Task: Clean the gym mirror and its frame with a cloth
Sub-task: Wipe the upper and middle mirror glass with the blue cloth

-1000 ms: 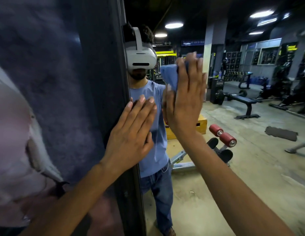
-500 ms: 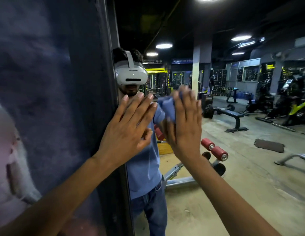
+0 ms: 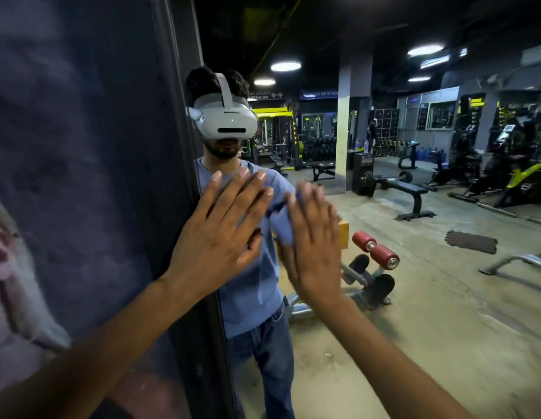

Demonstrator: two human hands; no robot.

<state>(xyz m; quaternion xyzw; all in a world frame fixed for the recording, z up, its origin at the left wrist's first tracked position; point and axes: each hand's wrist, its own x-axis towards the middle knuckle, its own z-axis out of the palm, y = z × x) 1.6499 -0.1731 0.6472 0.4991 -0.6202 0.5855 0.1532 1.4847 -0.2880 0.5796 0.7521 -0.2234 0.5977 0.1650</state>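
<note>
The mirror (image 3: 414,267) fills the right part of the view, and its dark frame (image 3: 184,146) runs top to bottom just left of centre. To the left of the frame a dim, blurred wall (image 3: 75,176) is seen.

The left hand (image 3: 220,237) is laid flat and open, fingers spread and pointing up, across the mirror's left edge where glass meets frame; nothing is held in it. The right hand (image 3: 314,237) is pressed palm-first against the glass just beside the left one, fingers straight and close together. A blue cloth (image 3: 282,219) is pinned between this palm and the mirror, near the left edge of the glass at mid height; only a bunched part is seen past the thumb side of the hand. The fingertips of the right hand are blurred.

In the glass a person in a white headset (image 3: 225,122) and blue shirt is reflected, with a bench (image 3: 405,189) and red rollers (image 3: 375,249) on the gym floor behind.
</note>
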